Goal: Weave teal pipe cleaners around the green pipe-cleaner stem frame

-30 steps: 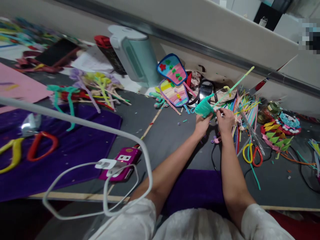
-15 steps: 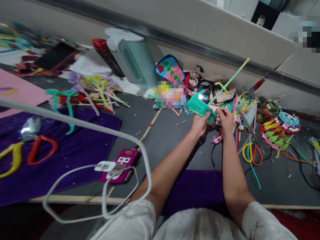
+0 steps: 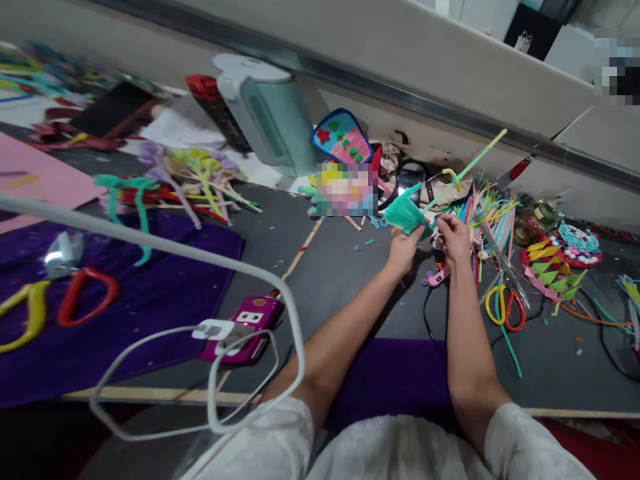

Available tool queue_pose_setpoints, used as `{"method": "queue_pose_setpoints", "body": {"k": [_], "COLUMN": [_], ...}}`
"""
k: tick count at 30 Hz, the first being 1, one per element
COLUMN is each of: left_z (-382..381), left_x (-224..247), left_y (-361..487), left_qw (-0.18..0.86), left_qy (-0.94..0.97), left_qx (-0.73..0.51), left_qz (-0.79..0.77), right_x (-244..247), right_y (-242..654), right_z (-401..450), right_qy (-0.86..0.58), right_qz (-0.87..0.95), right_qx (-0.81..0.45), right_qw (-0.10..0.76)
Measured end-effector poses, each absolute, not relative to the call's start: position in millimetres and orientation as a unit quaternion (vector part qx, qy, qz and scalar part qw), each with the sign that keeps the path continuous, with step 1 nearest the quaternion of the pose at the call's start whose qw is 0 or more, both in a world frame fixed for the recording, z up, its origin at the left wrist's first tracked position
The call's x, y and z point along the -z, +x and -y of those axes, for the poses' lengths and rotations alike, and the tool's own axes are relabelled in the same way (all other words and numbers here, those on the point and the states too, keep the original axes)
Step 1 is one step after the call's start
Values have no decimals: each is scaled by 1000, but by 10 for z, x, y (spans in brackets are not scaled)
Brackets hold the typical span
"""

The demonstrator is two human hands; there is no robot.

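Near the middle of the table, my left hand is closed on a teal piece made of pipe cleaners laid side by side, with a pointed corner at the top. From this piece a long light-green pipe cleaner sticks up to the right, with a short yellow one bent near it. My right hand is beside the piece, thumb and fingers pinched together. What lies between those fingertips is too small to make out. Below this hand rests a pink glue gun.
Behind my right hand lies a heap of loose pipe cleaners. Yellow-and-red-handled scissors lie to the right, bigger ones at far left. A white cable loops over a magenta power strip. A pale-green jug stands behind.
The teal piece has shifted slightly right and turned a little, its light-green pipe cleaner tipping lower to the right. Both my hands have moved slightly to the right along with it.
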State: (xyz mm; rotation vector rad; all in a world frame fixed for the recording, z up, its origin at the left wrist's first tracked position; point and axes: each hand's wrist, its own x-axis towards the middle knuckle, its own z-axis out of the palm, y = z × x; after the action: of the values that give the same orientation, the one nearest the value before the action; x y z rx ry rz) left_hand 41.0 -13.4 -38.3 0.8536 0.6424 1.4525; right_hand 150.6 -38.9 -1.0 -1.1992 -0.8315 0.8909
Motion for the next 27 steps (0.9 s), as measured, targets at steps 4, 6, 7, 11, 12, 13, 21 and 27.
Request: {"method": "queue_pose_setpoints", "body": {"k": [4,6,7,11,12,13,21,27], "left_z": [107,89,77,32,25,21,81,162], "left_x": [360,343,336,327,329,332,346,322], "left_y": [377,349,333,280,273,270,337,380], "left_qw": [701,736,753,797,800,800,680,581], "left_qy": [324,306,299,274,271,269,331,390], "left_qx": [-593,-564,-549,-504,-501,-501,-610,-654], "left_qz": [-230,-214,-206,-190,-191,-193,-237,-286], "right_x": [13,7,1,-38,-48,-57,-58,-20], "right_y": [1536,1526,1517,1471,1463,1458,1450,1372], "right_z": [386,390,396,430,439,446,425,381], "right_qy": [-509,-503,-498,-461,-457,-459,-542,-627], "right_qz": [372,369,366,366,370,374,431,445], "right_qx": [-429,-448,-459,-494,-496,-494,-365,-169], "right_qw": [647,640,638,639,639,637,622,616]}}
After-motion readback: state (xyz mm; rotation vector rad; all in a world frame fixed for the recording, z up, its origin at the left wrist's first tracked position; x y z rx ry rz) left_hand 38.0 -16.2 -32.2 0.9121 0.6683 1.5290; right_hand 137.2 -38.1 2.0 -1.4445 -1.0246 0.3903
